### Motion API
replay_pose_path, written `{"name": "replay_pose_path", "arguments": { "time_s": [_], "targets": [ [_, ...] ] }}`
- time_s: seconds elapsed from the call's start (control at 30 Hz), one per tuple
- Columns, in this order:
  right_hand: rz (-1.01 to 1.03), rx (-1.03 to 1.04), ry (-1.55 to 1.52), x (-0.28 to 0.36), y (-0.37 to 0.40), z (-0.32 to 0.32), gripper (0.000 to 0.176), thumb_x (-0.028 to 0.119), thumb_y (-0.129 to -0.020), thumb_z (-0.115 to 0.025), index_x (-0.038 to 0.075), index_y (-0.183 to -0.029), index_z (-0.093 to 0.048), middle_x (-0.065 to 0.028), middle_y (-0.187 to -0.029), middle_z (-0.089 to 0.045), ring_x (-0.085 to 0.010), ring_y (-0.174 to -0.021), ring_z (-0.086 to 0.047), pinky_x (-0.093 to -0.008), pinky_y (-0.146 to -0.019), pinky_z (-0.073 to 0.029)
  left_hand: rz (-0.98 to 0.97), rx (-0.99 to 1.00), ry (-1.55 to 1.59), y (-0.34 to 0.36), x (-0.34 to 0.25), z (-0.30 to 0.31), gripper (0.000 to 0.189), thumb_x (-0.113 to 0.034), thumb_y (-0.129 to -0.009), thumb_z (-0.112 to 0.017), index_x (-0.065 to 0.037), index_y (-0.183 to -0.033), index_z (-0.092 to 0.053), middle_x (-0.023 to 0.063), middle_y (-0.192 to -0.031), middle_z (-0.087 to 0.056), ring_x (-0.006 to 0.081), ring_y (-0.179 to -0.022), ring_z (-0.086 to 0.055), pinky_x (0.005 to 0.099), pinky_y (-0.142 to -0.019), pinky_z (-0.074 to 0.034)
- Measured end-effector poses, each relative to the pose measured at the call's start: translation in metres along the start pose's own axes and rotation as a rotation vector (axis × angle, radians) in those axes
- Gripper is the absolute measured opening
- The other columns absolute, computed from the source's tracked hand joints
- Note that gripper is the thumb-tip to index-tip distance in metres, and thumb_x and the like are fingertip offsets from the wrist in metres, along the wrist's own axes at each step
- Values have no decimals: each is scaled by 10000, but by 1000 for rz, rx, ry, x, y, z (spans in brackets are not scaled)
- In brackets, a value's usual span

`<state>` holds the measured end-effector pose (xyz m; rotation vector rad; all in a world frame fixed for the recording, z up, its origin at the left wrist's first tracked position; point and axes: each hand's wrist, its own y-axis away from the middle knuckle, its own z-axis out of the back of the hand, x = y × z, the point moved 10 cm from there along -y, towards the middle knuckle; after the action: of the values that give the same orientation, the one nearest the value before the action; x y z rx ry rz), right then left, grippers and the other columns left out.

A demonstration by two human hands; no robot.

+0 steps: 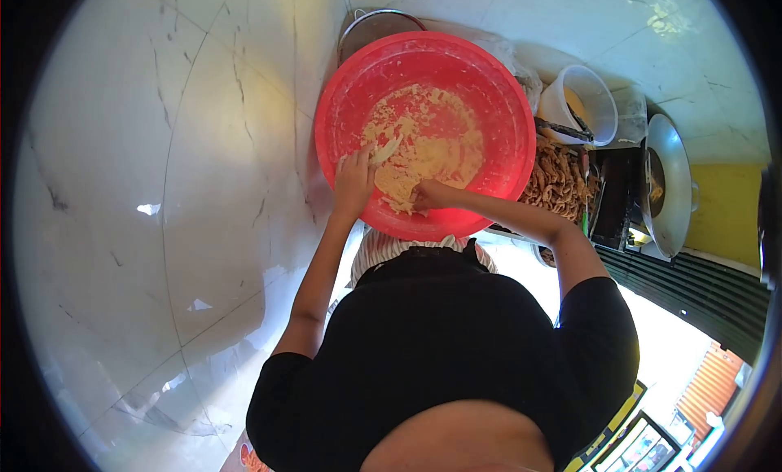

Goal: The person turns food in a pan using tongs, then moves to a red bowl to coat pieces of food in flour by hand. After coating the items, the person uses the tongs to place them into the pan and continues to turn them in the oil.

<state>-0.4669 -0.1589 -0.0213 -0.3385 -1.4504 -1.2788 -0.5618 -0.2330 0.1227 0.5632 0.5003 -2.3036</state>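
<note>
A wide red plastic basin [501, 89] stands in front of me, with a yellowish, crumbly flour-like mixture [440, 150] spread over its bottom. My left hand [355, 180] is at the basin's left side, fingers closed on a pale, flat, elongated piece [385, 151] that points up and right over the crumbs. Lower in the basin, my right hand [433, 197] reaches in from the right. Its fingers are curled down into the mixture at the near side, and the fingertips are partly hidden in it.
Right of the basin lies a heap of brown fried-looking pieces [558, 179]. Behind it stands a white plastic tub [599, 105] with dark-handled tools across its front. A large metal wok [672, 187] is farther right. Marble-patterned wall [228, 146] rises close on the left.
</note>
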Motion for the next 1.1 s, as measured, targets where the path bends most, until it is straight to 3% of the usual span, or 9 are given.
{"name": "replay_pose_path", "arguments": {
  "time_s": [0.07,0.33,0.4,0.53,0.6,0.67,0.73,0.97,1.1],
  "targets": [
    [-23,-4,25,0,-11,-5,133,89,-692,-586,-28,-749,-560,-110,-640,-599,-144,-567,-587,-255,-537,-456,55,-50,111,1,3,5,327,-122,-808,-436,-44,-1125,-418,149,-959,-512,288,-929,-478,365,-800,-367],
    [247,-699,600,15,-65,65,291,237,-705,-599,-20,-582,-541,-157,-548,-543,-317,-540,-557,-384,-515,-429,190,-261,259,7,18,25,290,-130,-822,-441,-24,-1092,-444,163,-975,-507,302,-930,-478,366,-802,-374],
    [-19,-678,519,5,-71,97,195,152,-669,-579,-32,-731,-558,-194,-703,-573,-310,-675,-575,-360,-599,-456,208,-272,273,8,23,23,289,-140,-824,-447,-13,-1084,-445,163,-987,-507,303,-931,-482,365,-803,-377],
    [-59,-554,230,0,-58,129,245,168,-627,-640,-21,-771,-579,-151,-693,-588,-259,-657,-578,-347,-596,-454,209,-327,276,9,24,23,287,-147,-828,-448,-10,-1081,-445,163,-985,-508,299,-929,-486,366,-803,-379],
    [40,-183,-32,1,-49,96,289,160,-584,-690,10,-814,-600,-113,-693,-597,-196,-642,-571,-316,-571,-446,212,-333,283,12,26,21,284,-156,-834,-446,-8,-1076,-445,163,-977,-509,295,-924,-488,366,-797,-382],
    [101,-25,535,9,-17,69,269,130,-586,-693,42,-826,-611,-88,-697,-603,-163,-640,-566,-280,-546,-432,217,-330,288,12,26,21,284,-158,-835,-446,-8,-1075,-445,162,-973,-509,293,-924,-488,365,-795,-383],
    [-51,181,343,-18,11,40,250,142,-588,-695,56,-809,-616,-64,-656,-601,-145,-604,-562,-257,-512,-421,218,-332,294,11,26,21,283,-159,-835,-447,-8,-1074,-444,162,-970,-510,292,-924,-488,363,-793,-385],
    [90,-14,171,-16,14,16,136,74,-669,-642,26,-788,-597,-52,-666,-619,-100,-579,-580,-229,-523,-456,238,-347,317,13,29,22,272,-176,-840,-444,-12,-1057,-455,156,-976,-510,294,-928,-486,363,-805,-377],
    [81,-175,280,-7,-4,18,169,88,-653,-630,9,-788,-566,-124,-682,-591,-213,-621,-577,-297,-556,-453,240,-345,321,11,28,23,265,-184,-839,-449,-15,-1042,-468,149,-979,-513,288,-929,-488,360,-806,-378]
  ]
}}
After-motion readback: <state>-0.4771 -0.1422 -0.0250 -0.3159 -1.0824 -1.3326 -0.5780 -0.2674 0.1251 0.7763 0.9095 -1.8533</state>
